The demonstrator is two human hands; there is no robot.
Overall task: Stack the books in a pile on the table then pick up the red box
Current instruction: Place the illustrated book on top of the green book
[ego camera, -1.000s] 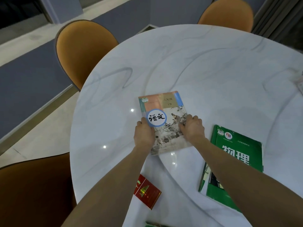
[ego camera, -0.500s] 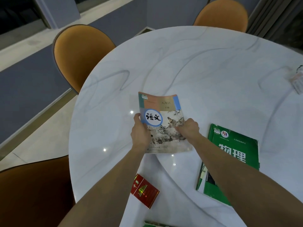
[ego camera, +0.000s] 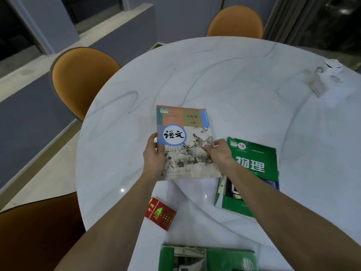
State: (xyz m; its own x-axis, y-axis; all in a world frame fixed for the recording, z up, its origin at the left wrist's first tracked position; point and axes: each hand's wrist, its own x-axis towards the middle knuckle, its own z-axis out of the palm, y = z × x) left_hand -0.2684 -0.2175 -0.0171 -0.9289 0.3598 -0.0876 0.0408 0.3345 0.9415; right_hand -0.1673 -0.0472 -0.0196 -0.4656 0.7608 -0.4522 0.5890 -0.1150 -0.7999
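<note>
Both hands hold a pale book (ego camera: 185, 132) with a blue-ringed white circle on its cover, raised above the white marble table (ego camera: 234, 79). My left hand (ego camera: 154, 157) grips its left edge and my right hand (ego camera: 220, 155) grips its right edge. A green book (ego camera: 256, 165) lies on the table to the right, partly under my right forearm. Another green book (ego camera: 211, 259) lies at the near edge. The red box (ego camera: 160, 213) rests on the table between my forearms, below the held book.
Orange chairs stand at the far left (ego camera: 78, 79), at the back (ego camera: 235, 22) and at the near left (ego camera: 35, 235). A small pale packet (ego camera: 317, 86) and white bits (ego camera: 333, 63) lie at the table's far right.
The pale book has come up off the table and nearer to me, with both hands now gripping its side edges. The view has tilted down, showing the near green book.
</note>
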